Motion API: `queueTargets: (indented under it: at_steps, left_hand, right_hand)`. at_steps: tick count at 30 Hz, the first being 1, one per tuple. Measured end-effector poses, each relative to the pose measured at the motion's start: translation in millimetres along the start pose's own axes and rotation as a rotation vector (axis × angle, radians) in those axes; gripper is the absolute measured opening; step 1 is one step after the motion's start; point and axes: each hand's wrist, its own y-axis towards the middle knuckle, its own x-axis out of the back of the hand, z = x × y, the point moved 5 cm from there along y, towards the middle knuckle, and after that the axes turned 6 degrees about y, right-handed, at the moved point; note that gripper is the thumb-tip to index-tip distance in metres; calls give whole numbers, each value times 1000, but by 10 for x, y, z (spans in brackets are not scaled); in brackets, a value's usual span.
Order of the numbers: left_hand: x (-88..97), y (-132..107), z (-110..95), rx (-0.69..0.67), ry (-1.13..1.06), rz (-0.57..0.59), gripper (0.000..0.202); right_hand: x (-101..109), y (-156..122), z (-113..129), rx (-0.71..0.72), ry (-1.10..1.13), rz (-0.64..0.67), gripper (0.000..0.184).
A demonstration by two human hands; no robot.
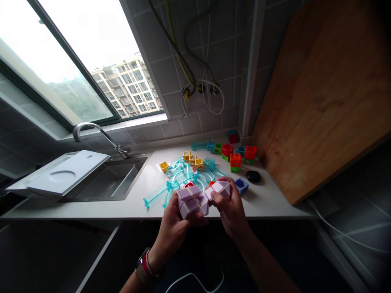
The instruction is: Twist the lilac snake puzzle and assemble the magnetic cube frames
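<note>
A pale purple snake puzzle (pixel 190 203) with white seams is held in front of me, above the counter's front edge. Its left end is folded into a chunky block, and the right end angles upward. My left hand (pixel 176 226) is closed round the left block, thumb along its near side. The right end is pinched between the thumb and fingers of my right hand (pixel 230 209). Just beyond the puzzle lie clear teal track pieces (pixel 159 194), and a blue block (pixel 241 186) sits beside my right hand. Some red pieces behind the puzzle are partly hidden.
Yellow blocks (pixel 164 166) and red and green blocks (pixel 235 162) stand on the white counter (pixel 137 207). A black round object (pixel 253 176) lies to the right. At left are a sink (pixel 122 183) and faucet (pixel 99 129). A wooden board (pixel 330 93) leans at right.
</note>
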Motion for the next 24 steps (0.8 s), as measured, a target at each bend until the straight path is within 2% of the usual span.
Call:
queueTargets:
  at_steps: [3,6,8,12,15,17,19,21,24]
  left_hand:
    - [-8,-14,-56,-57,35,-25,61]
    - [1,-58,-129,-179,149,-51,61]
    - [20,-101,-188,-309,270,-103,62]
    - [73,-206,-313,-650,558,-271,66]
    - [125,-220,-316,-744,686,-330,66]
    - [153,-200,-289,-728,723,-331,65]
    - [169,-180,-262,-681,694,-332,63]
    - [166,-143,-219,-568,544,-287,62]
    - [65,-68,-102,-292,178,-65,60]
  right_hand:
    - [31,2,40,33,-7,24,48]
    - [25,2,114,65,-2,129,50]
    - [-9,-8,157,71,32,198,53]
    - [-133,-39,189,35,117,216,62]
    - [-298,-78,159,-67,113,324,39]
    - [-360,-99,137,-123,88,380,23]
    - [-356,-102,123,-142,74,383,20]
    - [-318,-95,107,-142,92,378,26]
    - [-251,-77,66,-162,176,416,47]
